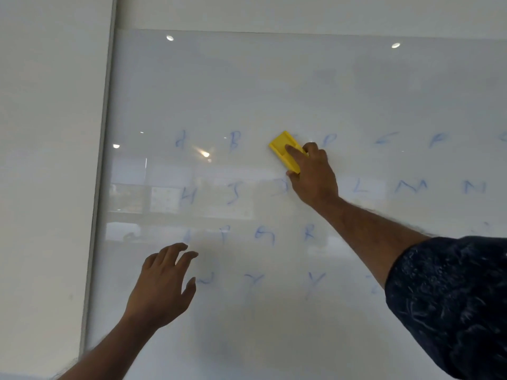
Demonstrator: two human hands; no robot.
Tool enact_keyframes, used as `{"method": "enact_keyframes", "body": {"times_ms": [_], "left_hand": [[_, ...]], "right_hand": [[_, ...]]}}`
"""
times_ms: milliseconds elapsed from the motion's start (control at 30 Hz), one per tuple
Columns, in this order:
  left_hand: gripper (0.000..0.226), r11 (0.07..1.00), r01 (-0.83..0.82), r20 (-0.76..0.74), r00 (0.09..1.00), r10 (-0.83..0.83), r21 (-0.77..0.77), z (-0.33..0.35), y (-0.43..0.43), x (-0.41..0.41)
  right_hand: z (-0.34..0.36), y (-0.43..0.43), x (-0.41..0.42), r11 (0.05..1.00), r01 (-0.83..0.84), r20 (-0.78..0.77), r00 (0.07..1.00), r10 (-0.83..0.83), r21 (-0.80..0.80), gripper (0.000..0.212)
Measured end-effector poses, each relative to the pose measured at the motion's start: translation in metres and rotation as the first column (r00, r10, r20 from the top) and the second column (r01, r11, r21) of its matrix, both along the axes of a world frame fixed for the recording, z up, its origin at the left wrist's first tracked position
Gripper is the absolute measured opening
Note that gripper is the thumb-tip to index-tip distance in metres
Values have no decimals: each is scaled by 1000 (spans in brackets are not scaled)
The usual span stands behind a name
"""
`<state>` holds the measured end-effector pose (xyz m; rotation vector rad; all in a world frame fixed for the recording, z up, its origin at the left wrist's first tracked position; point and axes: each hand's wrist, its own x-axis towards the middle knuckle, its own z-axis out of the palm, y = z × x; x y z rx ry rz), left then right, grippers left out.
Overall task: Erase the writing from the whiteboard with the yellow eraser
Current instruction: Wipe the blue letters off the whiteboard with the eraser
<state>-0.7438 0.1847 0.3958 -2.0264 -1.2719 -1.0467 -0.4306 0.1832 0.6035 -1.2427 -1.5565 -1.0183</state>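
The yellow eraser [285, 150] is being held in the right hand [312, 176] and pressed flat against the whiteboard [274, 78], among the top row of blue letters [234, 139]. It is judged to be light and rigid, best gripped across its back by fingers and thumb. The left hand [162, 286] is being held open, fingers loosely spread, below and left of the right hand, empty. No containers are being shown.
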Motion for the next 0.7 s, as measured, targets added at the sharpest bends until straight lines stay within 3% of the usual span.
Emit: {"method": "enact_keyframes", "body": {"times_ms": [200, 367, 567, 700], "left_hand": [[50, 999, -35, -16, 999, 35, -23, -1, 11, -28], [49, 998, -41, 10, 999, 41, -40, 7, 26, -46], [54, 998, -30, 79, 996, 34, -49, 19, 41, -45], [63, 999, -34, 123, 992, 36, -24, 30, 51, -43]], "right_hand": [[31, 8, -13, 997, 62, 56, 996, -64, 40, 54], [60, 9, -39, 1000, 1, -24, 1000, -1, -14, 59], [37, 13, -46, 995, -7, 282, 959, 34, -95, 59], [66, 15, -41, 999, -5, 285, 958, 18, -47, 58]]}}
